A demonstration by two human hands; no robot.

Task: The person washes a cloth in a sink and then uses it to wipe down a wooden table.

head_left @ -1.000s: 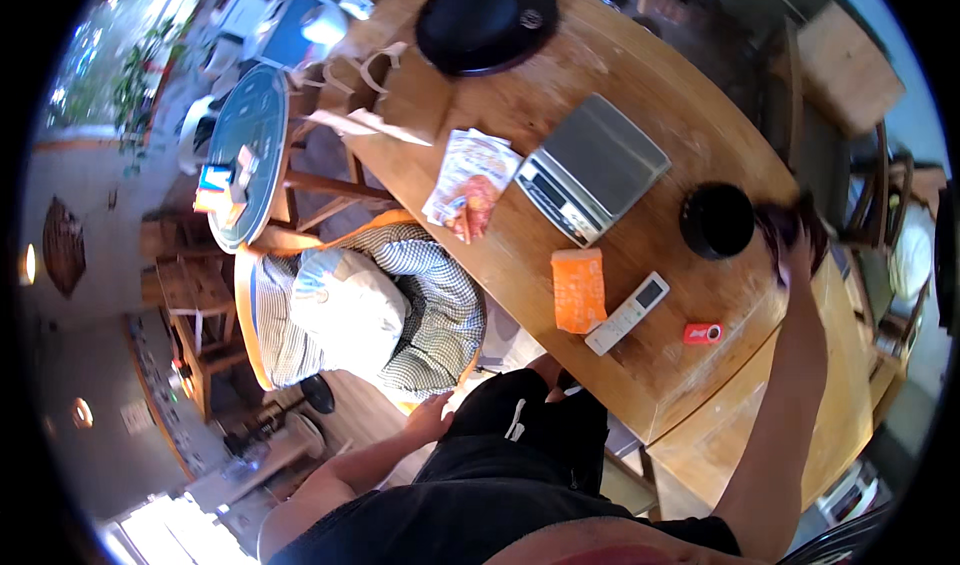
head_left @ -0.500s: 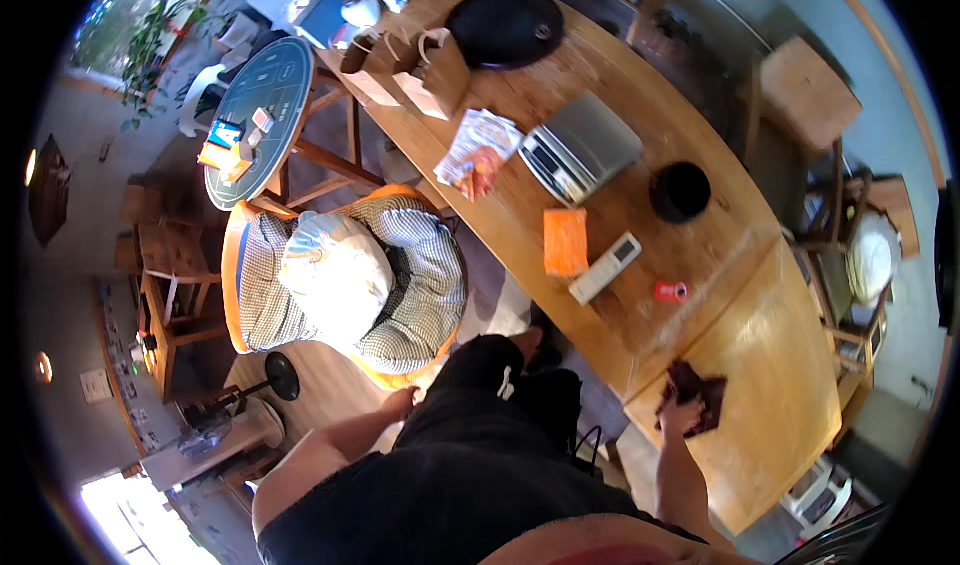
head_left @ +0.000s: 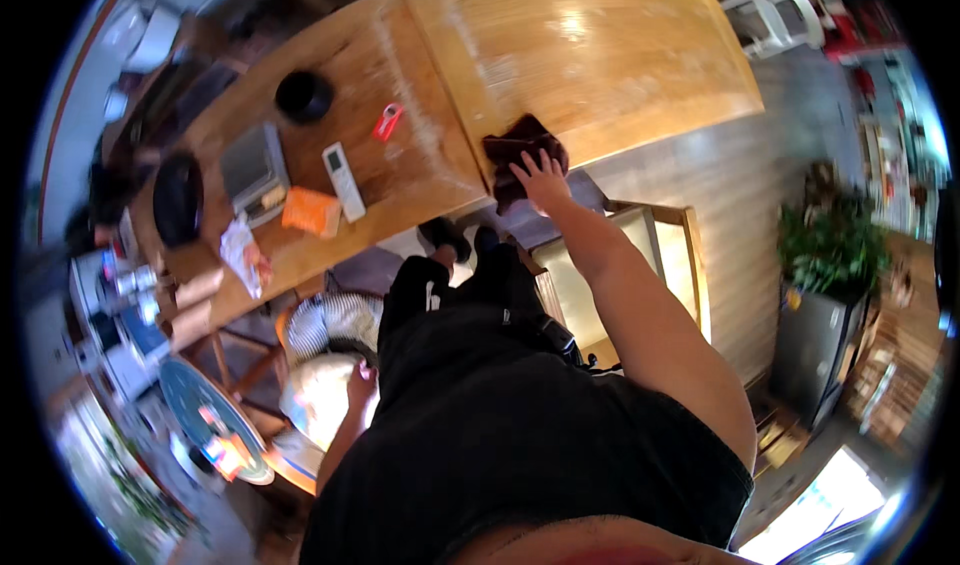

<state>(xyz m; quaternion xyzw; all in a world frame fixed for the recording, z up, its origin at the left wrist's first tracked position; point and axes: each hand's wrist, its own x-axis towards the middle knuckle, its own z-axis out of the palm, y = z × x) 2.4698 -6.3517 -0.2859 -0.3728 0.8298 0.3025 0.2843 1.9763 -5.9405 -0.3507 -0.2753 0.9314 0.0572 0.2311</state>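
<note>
A dark maroon cloth [head_left: 515,150] lies bunched at the near edge of the wooden table [head_left: 600,55], beside the seam between its two sections. My right hand [head_left: 541,180] rests on the cloth, fingers spread over it, and part of the cloth hangs past the edge. Low at my left side is my left hand [head_left: 362,377], in front of the white plastic bag [head_left: 318,400] on the chair. Its fingers are blurred, so whether it touches the bag is unclear.
On the table's left part are a remote control [head_left: 344,181], an orange packet [head_left: 311,211], a small red item [head_left: 388,121], a black round container [head_left: 303,97], a scale [head_left: 255,165] and a black tray [head_left: 178,200]. A wooden-framed piece [head_left: 690,265] stands right of my legs.
My view has swung around, so the table runs across the top. The right hand and cloth are now at the near edge by the seam, fingers more spread.
</note>
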